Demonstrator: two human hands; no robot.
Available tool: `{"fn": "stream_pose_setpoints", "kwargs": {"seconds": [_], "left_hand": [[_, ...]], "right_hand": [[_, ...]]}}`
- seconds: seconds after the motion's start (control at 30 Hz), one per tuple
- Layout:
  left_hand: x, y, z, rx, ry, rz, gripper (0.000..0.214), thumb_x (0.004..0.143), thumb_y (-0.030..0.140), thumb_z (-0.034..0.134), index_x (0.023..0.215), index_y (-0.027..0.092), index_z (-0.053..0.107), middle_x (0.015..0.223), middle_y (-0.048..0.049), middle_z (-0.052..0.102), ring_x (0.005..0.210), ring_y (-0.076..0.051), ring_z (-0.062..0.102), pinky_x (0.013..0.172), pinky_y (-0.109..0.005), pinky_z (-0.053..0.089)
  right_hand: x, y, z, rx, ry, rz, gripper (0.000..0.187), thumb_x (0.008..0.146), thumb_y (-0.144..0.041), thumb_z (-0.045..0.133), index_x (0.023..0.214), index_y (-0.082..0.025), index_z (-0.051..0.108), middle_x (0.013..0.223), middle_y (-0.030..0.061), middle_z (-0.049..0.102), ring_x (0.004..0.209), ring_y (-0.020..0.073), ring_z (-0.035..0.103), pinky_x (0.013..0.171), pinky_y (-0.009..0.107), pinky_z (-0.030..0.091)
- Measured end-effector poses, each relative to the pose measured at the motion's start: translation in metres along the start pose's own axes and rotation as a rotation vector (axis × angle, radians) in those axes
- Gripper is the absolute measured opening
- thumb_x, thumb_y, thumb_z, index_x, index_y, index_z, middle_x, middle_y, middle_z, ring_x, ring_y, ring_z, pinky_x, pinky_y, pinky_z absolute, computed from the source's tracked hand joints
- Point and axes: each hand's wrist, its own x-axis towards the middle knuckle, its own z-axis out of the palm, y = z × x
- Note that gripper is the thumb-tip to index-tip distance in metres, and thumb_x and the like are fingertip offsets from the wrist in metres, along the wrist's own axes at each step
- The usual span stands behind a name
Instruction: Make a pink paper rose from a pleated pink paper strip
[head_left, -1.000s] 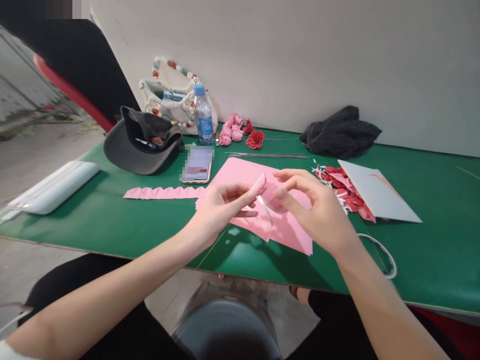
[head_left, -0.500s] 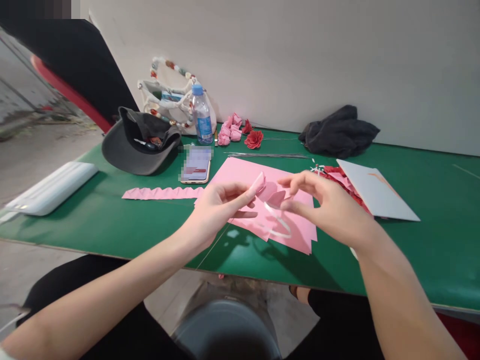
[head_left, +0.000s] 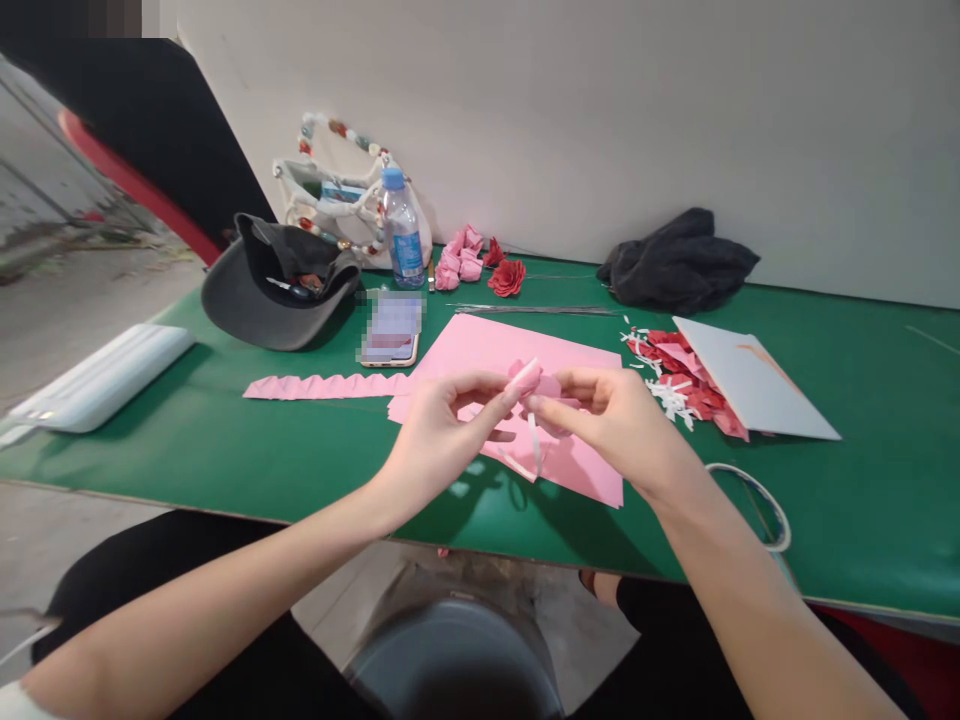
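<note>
Between my hands is a small rolled pink paper flower. My left hand pinches it from the left between thumb and fingers. From the right, the thumb and fingers of my right hand close on the flower's loose pink paper edge. A narrow white strip hangs down below the fingertips; its upper end is hidden there. Under both hands lie pink paper sheets on the green table. A pleated pink paper strip stretches out to the left of them.
Finished pink paper flowers and a red paper rose sit at the back, near thin wires. A phone, bottle and cap stand left. Paper scraps, a white card and a tape roll lie right.
My right hand has moved left and down, closing on the pink paper beside my left hand. The white strip now hangs lower, and the tape roll and white scraps have come into view.
</note>
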Motion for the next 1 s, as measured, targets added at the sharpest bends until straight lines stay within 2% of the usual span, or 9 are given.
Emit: {"fn": "stream_pose_setpoints", "kwargs": {"seconds": [0.13,0.23,0.4,0.53,0.63,0.8,1.0], "left_hand": [[-0.001,-0.005,0.002,0.088,0.032,0.082,0.033,0.086,0.045,0.069,0.102,0.017,0.076,0.094,-0.0064,0.073,0.083,-0.020,0.068,0.067,-0.028,0.063],[-0.001,-0.008,0.002,0.161,0.064,0.146,0.028,0.086,0.042,0.069,0.099,0.018,0.077,0.095,-0.0067,0.073,0.085,-0.020,0.069,0.065,-0.026,0.061],[-0.002,-0.007,-0.001,0.226,0.094,0.220,0.020,0.088,0.036,0.069,0.091,0.017,0.075,0.089,-0.0058,0.071,0.080,-0.018,0.068,0.061,-0.024,0.060],[-0.002,-0.005,-0.001,0.279,0.108,0.248,0.017,0.088,0.033,0.068,0.084,0.018,0.075,0.087,-0.0064,0.070,0.079,-0.018,0.067,0.056,-0.023,0.057],[-0.003,-0.005,-0.001,0.294,0.106,0.243,0.018,0.088,0.033,0.066,0.083,0.019,0.075,0.088,-0.0069,0.070,0.080,-0.019,0.067,0.057,-0.024,0.057],[-0.003,-0.009,-0.003,0.285,0.064,0.194,0.016,0.088,0.032,0.065,0.087,0.018,0.074,0.093,-0.0072,0.070,0.085,-0.020,0.067,0.062,-0.026,0.060],[0.000,-0.001,-0.006,0.009,-0.090,0.012,0.021,0.085,0.036,0.071,0.098,0.019,0.074,0.096,-0.0046,0.071,0.091,-0.020,0.068,0.071,-0.027,0.062]], "right_hand": [[0.000,-0.003,0.000,0.081,-0.019,0.048,0.027,0.075,-0.042,0.078,0.083,-0.016,0.076,0.079,0.0047,0.073,0.064,0.0133,0.061,0.063,0.028,0.052],[0.000,-0.003,0.000,0.125,-0.029,0.065,0.029,0.072,-0.043,0.081,0.085,-0.017,0.078,0.081,0.0044,0.073,0.066,0.0125,0.060,0.065,0.027,0.051],[0.000,0.002,-0.001,0.143,-0.062,0.060,0.036,0.072,-0.047,0.081,0.094,-0.019,0.079,0.082,0.0048,0.072,0.072,0.0155,0.062,0.066,0.028,0.051],[0.000,0.001,0.001,0.116,-0.020,0.052,0.038,0.071,-0.053,0.080,0.081,-0.017,0.077,0.075,0.0038,0.068,0.066,0.0140,0.059,0.063,0.028,0.050],[0.000,0.001,0.005,0.125,0.019,0.039,0.039,0.068,-0.054,0.081,0.074,-0.016,0.073,0.069,0.0025,0.067,0.063,0.0134,0.058,0.061,0.027,0.050],[0.001,0.006,0.011,0.159,0.048,0.033,0.037,0.068,-0.051,0.082,0.074,-0.016,0.072,0.071,0.0036,0.070,0.065,0.0145,0.061,0.062,0.027,0.050],[0.003,0.004,0.005,0.148,0.043,0.008,0.033,0.071,-0.048,0.081,0.074,-0.016,0.073,0.072,0.0031,0.070,0.064,0.0128,0.059,0.059,0.025,0.047]]}}
